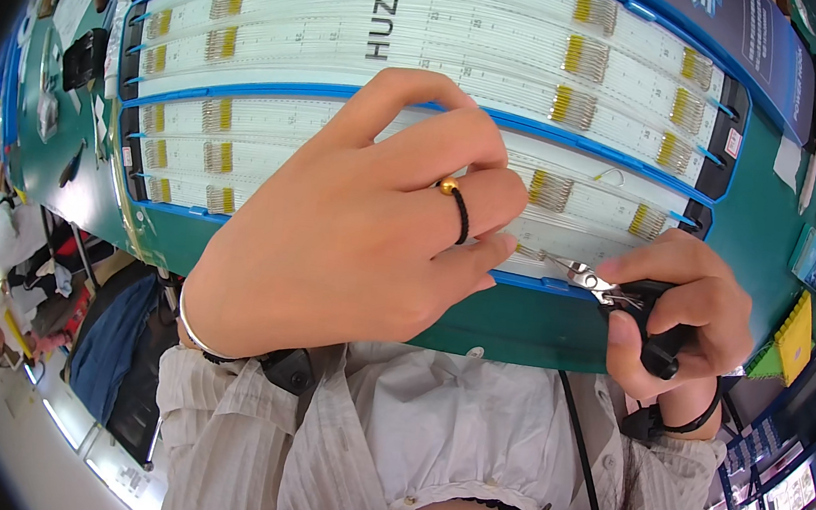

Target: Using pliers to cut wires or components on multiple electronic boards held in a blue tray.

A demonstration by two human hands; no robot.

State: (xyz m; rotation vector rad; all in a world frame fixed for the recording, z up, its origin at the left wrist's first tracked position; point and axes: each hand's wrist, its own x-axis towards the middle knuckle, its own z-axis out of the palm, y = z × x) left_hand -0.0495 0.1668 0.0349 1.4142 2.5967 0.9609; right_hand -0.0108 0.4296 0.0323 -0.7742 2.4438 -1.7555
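A long blue fishing rig case [504,117] lies spread out on the green table, its two halves lined with white boards. Thin lines run along them, ending in rows of fish hooks [583,58] bound with yellow thread. My left hand [373,211] is over the near half, fingers curled and pinched by the front edge. What they grip is mostly hidden; a small yellowish piece shows beside the fingertips. Wrapped round small black-handled pliers [639,307] is my right hand [698,313]. Their slim metal tips point left, close to my left fingertips.
One loose hook [610,176] sits apart on the near board. Beyond the case lies a dark blue printed package [753,53]. Yellow and coloured folders [793,334] stand at the right, and a blue cloth [114,347] hangs over a chair at the left.
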